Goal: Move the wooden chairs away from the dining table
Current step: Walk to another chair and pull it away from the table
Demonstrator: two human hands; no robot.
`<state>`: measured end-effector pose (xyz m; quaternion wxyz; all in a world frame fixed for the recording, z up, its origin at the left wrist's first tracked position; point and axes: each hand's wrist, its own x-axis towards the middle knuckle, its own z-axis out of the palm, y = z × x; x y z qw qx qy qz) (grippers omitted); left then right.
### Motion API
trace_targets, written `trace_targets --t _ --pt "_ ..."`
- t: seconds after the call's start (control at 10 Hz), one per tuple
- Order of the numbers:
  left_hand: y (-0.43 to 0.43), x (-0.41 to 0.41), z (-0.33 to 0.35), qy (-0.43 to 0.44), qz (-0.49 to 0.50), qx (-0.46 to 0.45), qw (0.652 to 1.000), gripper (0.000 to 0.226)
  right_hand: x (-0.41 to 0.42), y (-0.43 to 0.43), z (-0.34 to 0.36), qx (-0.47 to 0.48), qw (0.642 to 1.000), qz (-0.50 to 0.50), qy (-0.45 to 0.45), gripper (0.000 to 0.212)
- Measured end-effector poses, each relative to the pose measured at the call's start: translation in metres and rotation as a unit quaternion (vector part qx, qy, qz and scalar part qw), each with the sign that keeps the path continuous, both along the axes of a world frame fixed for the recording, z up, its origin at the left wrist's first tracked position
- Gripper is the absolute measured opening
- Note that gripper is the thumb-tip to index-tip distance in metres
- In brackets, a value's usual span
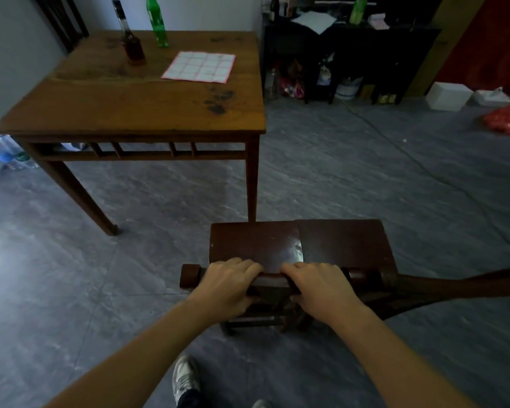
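A dark wooden chair (336, 240) stands on the floor just in front of me, its seat facing the dining table (130, 107). The chair is apart from the table, near the table's front right leg. My left hand (227, 285) and my right hand (321, 290) both grip the chair's top back rail, side by side, fingers curled over it. A second piece of dark wood, perhaps another chair's rail (454, 285), juts in from the right edge and touches the chair's back.
On the table stand a brown bottle (133, 45), a green bottle (156, 22) and a pink checked cloth (200, 66). A dark cabinet (351, 54) lines the back wall. A white box (448, 95) and red bag (507, 117) lie at right. My shoe (186, 378) is below.
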<state>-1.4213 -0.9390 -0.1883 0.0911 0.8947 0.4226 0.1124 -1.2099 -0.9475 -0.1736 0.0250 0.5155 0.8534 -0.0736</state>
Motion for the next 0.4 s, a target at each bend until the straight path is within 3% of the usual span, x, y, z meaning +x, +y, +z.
trace_targets --t 0.1,0.2,0.3,0.4 --pt "0.001 0.002 0.002 0.013 0.007 -0.002 1.000 0.043 0.000 0.000 0.002 -0.006 1.000 -0.012 0.004 0.041" --pt "0.002 0.002 0.006 0.030 0.020 -0.038 0.999 0.062 0.000 0.003 0.005 -0.029 0.999 -0.020 0.005 0.047" --pt "0.001 0.000 0.016 -0.015 0.037 -0.077 0.996 0.076 -0.003 0.005 0.012 -0.069 0.997 -0.037 0.008 0.064" --pt "0.004 -0.003 0.034 -0.113 0.069 -0.101 0.986 0.073 -0.007 0.011 0.027 -0.113 0.991 -0.058 0.046 0.079"
